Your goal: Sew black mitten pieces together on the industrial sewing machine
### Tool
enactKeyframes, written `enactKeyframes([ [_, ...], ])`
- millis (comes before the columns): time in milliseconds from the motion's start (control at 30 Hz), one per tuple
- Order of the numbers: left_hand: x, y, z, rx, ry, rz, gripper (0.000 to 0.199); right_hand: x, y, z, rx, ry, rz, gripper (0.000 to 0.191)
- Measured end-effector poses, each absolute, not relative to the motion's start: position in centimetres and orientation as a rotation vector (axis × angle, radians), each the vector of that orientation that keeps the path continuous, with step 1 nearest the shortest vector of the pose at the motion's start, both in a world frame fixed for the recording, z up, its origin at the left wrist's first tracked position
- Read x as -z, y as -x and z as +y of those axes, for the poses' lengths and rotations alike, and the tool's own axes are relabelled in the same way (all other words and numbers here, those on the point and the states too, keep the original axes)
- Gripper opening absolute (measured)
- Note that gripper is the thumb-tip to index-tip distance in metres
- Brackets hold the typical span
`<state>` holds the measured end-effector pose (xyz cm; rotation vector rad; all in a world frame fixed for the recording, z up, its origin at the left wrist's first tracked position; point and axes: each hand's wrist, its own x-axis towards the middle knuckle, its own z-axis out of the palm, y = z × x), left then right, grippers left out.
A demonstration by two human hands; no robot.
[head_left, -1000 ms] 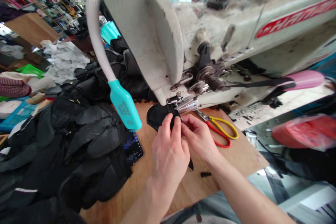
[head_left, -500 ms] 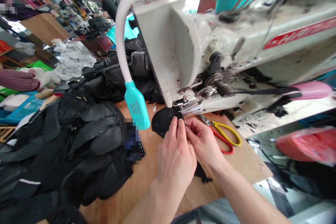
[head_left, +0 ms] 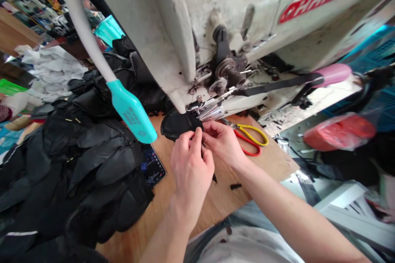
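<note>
A rounded black fabric piece (head_left: 176, 125) lies on the wooden table, its far edge at the needle area of the sewing machine (head_left: 212, 102). My left hand (head_left: 191, 162) is closed on its near edge, fingertips bent down against the cloth. Just right of it, my right hand (head_left: 222, 141) pinches the same edge between thumb and fingers. A dark strip hangs below the hands, partly hidden by the left one. Scissors (head_left: 251, 135) with one yellow and one red handle lie right of my right hand, blades toward the machine.
A turquoise lamp head (head_left: 132, 111) on a bent white arm hangs left of the machine. Black fabric pieces (head_left: 77, 164) are heaped on the left, with a phone (head_left: 156, 166) beside them. A small black scrap (head_left: 236, 186) lies on the table (head_left: 226, 203). A pink-wrapped lever (head_left: 333, 75) juts out right.
The view has moved closer to the machine and shifted right. My hands keep hold of the fabric's near edge, and more of its rounded top shows. The dark strip below shows less.
</note>
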<state>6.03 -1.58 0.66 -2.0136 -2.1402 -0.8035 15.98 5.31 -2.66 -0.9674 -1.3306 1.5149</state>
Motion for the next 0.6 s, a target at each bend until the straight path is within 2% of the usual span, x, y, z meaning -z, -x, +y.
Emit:
enactKeyframes([
  [133, -1.2, -6.0, -1.4, 0.8, 2.03, -2.137, 0.036, 2.7, -16.2, 5.1, -1.398, 1.042, -1.413, 0.008],
  [367, -3.8, -5.5, 0.8, 0.481, 2.11, -2.173, 0.036, 0.8, -16.5, 6.8, -1.189, 1.156, -1.639, 0.009],
  [533, -3.5, -5.2, -0.8, 0.353, 2.163, -2.187, 0.059, 1.0, -15.5, 6.0, -1.158, 1.21, -1.507, 0.005],
  [600, -3.1, -5.1, -1.7, 0.336, 2.155, -2.206, 0.062, 1.7, -15.0, 5.3, -1.071, 1.222, -1.512, 0.003],
])
